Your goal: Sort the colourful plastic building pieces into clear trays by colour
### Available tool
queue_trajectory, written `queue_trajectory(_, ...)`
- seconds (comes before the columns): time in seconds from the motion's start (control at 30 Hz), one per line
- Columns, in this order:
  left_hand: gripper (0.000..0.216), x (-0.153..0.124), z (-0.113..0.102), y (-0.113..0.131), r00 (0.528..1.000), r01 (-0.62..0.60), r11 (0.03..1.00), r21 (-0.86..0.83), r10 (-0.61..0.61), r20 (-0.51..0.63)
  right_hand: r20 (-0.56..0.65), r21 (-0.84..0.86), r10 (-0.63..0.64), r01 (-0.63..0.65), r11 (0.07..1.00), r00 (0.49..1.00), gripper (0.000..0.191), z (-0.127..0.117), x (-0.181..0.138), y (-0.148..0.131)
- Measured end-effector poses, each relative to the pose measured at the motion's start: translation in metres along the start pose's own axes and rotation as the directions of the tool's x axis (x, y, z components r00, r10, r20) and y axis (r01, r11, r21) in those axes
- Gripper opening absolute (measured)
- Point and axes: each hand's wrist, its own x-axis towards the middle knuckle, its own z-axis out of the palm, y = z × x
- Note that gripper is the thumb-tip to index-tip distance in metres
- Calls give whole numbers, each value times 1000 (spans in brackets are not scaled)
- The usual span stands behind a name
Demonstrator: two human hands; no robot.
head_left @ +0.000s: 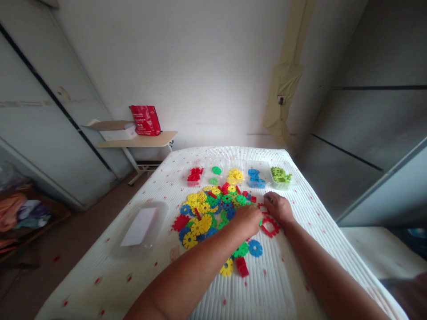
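Where both hands sit: right at the near-right edge of the pile [207, 211] of flat plastic discs on the bed [283, 284], so loose pieces are within easy reach of the fingers.
left hand [248, 220]: knuckles up, fingers curled down into the pile's edge. Looks like a pinch, but honestly can't tell if anything's in it.
right hand [279, 208]: just beside the left one, palm down, fingers bent onto the cover with the tips hidden. No idea if it's got a piece.
red frame [271, 227]: open square piece lying flat between the two hands, very close to both. Can't tell if it's touching either.
trays [265, 169]: a row just beyond the hands, one colour in each, which keeps reds, greens, yellows and blues apart.
strays: blue disc [255, 248] and red block [242, 266] lie between the forearms, on the near side of the hands.
clear tub [156, 211]: well off to the left of the left hand, white card inside.
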Motion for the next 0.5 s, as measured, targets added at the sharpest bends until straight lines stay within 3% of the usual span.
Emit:
queue_trajectory(0.27,23,-4,-11,5,999,-37,999,1,37,32,3,-23,8,-8,1000,1000,25,3,-1,3)
queue_trajectory(0.5,21,-1,-8,3,999,-32,999,20,31,13,-8,-13,1,-1,1000,1000,24,3,0,2)
